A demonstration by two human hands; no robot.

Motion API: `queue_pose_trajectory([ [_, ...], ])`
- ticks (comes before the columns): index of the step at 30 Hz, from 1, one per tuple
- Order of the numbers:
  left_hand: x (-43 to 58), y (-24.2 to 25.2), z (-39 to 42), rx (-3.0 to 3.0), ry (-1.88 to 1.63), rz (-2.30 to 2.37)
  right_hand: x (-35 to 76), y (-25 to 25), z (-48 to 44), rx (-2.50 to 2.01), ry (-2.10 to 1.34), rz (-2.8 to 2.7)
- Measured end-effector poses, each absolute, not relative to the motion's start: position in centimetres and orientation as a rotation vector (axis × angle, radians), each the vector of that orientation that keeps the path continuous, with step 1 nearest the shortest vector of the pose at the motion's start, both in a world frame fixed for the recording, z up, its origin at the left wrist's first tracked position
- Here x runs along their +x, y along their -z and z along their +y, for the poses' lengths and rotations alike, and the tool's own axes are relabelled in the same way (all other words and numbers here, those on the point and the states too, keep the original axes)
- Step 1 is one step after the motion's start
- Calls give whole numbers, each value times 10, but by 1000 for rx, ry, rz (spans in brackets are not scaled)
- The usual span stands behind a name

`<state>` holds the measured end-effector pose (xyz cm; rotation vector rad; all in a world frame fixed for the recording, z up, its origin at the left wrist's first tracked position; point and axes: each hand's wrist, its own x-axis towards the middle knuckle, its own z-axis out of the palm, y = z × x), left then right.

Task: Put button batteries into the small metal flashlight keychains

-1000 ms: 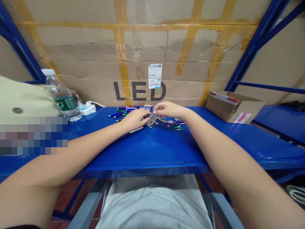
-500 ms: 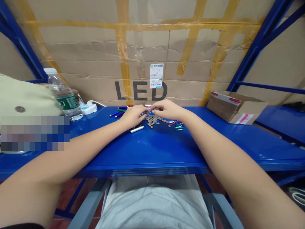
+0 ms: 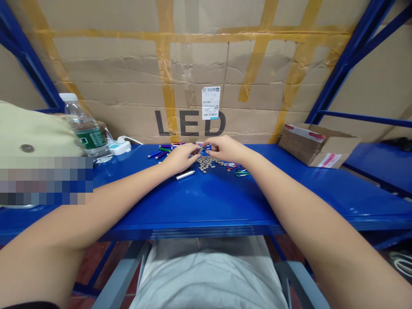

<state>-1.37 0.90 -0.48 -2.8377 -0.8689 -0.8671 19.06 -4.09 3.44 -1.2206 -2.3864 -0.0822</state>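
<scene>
The left hand (image 3: 182, 158) and the right hand (image 3: 227, 149) are reaching out over a blue metal shelf (image 3: 206, 201) and meeting in the middle. The fingers (image 3: 193, 151) of both hands are curling in, and the fingertips are almost touching. A small thin shiny piece (image 3: 201, 150) is poking up between them, but I cannot tell which grip has hold of it. Just under the hands, a heap of little round metal discs (image 3: 206, 163) is lying on the shelf. Colored pens (image 3: 160, 152) are lying in a bunch past the left hand, and a silver tube (image 3: 185, 174) is lying just below it. Colored clip hooks (image 3: 241, 173) are sitting beside the heap, near the right hand. Far to the left, a water bottle (image 3: 87, 128) is standing by a white power strip (image 3: 119, 146) and a pale green cloth bag (image 3: 32, 133). A brown cardboard box (image 3: 318, 146) is sitting on the right, and a big taped carton (image 3: 193, 73) with the word LED is standing behind everything.
</scene>
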Motion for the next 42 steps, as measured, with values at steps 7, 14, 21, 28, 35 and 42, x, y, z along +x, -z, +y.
queue_pose_trajectory([
  [7,-13,6,8,-2846,828,-790,191,-29,-36,-1270,-7,-2384],
  [14,-14,8,10,-2835,833,-810,192,-25,-33,-1218,-111,-2356],
  [21,-14,4,13,-2800,900,-986,190,-27,-36,-1291,-198,-2188],
  [28,-19,7,20,-2772,910,-1021,185,-27,-42,-1432,-301,-2602],
  [35,-17,7,16,-2771,864,-964,183,-20,-40,-1440,-291,-2587],
  [42,-17,6,15,-2782,847,-952,186,-14,-28,-1358,-103,-2545],
])
